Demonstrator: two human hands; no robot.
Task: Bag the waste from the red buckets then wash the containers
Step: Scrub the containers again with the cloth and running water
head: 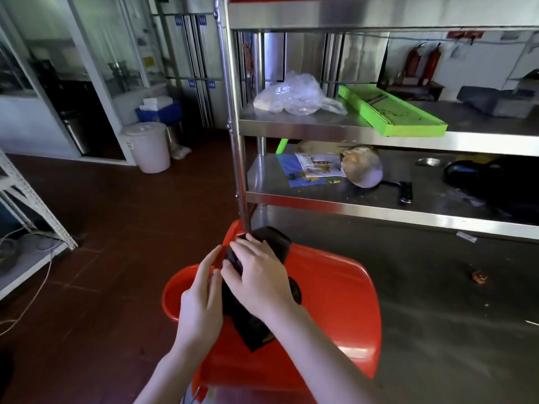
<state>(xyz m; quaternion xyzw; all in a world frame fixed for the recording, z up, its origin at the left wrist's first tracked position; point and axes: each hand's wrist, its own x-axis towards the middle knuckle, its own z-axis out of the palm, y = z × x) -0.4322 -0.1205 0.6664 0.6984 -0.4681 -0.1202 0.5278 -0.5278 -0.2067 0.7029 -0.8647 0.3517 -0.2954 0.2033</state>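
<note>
Red bucket (335,290) at lower centre; black bag (248,319) over it. Bright green tray (390,110) upper right. Dark reddish-brown floor (102,214) at left.

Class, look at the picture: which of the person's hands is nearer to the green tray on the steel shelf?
Right. The right hand lies on the black bag, below and left of the green tray; the left hand sits lower and further left, over the red bucket.

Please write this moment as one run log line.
left hand: on black bag | right hand: on black bag | red bucket: underneath
</note>
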